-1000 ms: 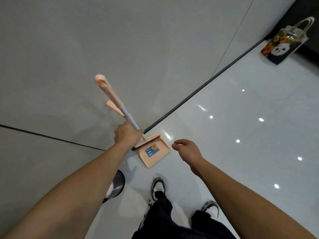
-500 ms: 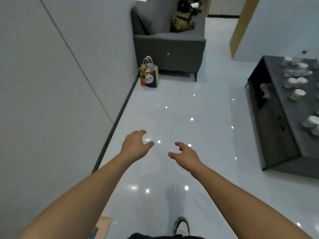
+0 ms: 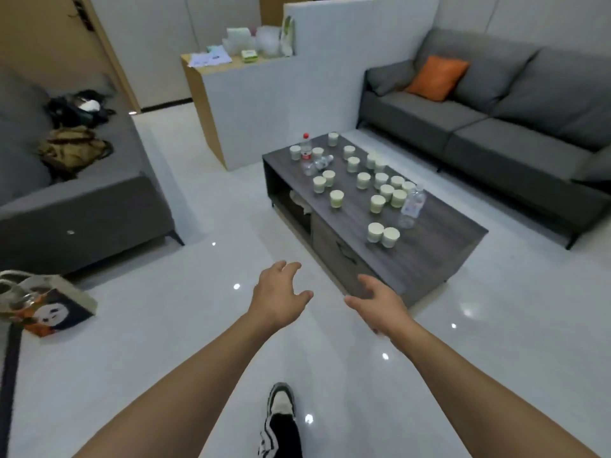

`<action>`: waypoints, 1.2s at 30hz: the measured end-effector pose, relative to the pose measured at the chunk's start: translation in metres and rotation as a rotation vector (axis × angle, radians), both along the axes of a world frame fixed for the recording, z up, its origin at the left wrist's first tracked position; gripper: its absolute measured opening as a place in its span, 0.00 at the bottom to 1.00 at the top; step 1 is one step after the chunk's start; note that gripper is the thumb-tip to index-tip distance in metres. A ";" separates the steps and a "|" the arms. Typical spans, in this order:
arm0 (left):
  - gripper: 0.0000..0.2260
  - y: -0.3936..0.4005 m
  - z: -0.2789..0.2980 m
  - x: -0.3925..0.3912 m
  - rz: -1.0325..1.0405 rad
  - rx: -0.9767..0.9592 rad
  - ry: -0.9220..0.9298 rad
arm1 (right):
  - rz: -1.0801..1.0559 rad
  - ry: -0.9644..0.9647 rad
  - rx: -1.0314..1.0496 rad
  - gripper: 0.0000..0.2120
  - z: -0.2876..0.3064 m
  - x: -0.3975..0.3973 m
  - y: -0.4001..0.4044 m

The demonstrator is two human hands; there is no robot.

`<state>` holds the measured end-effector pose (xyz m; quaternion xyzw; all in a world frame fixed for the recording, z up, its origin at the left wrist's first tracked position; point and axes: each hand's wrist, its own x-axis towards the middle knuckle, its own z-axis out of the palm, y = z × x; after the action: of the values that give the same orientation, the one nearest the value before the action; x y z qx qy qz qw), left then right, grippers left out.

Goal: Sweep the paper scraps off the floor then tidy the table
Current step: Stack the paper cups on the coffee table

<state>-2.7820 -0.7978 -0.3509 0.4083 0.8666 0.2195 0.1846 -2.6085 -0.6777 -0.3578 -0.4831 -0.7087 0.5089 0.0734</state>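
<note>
Both the left hand (image 3: 281,297) and the right hand (image 3: 380,304) are released, fingers spread, grasping nothing above the floor (image 3: 198,342). Ahead, the dark bench (image 3: 439,246) carries many paper cups (image 3: 336,198) and plastic bottles (image 3: 411,206).

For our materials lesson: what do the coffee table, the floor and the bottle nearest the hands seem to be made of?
Coffee table: probably wood or laminate, matt grey with visible grain.
Floor: likely polished tile or stone, glossy, since it mirrors ceiling lights.
Bottle: clear plastic by its look, see-through with a label.
</note>
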 end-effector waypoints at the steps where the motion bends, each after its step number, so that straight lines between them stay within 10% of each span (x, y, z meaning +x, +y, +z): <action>1: 0.29 0.031 0.000 -0.012 -0.042 0.020 -0.003 | -0.042 -0.003 0.009 0.34 0.000 -0.007 0.022; 16: 0.33 0.344 -0.034 -0.157 -0.349 -0.077 -0.057 | -0.347 -0.190 -0.113 0.38 -0.045 -0.108 0.250; 29: 0.31 0.559 -0.144 -0.188 -0.334 -0.269 -0.091 | -0.352 -0.445 -0.235 0.41 -0.206 -0.143 0.492; 36: 0.29 0.617 -0.224 -0.195 -0.339 -0.356 -0.108 | -0.143 -0.714 0.063 0.48 -0.297 -0.162 0.552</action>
<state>-2.9768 -0.1803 -0.5750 0.4964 0.7998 0.0508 0.3337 -2.7703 -0.1256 -0.6551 -0.6763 -0.6693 0.2796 -0.1282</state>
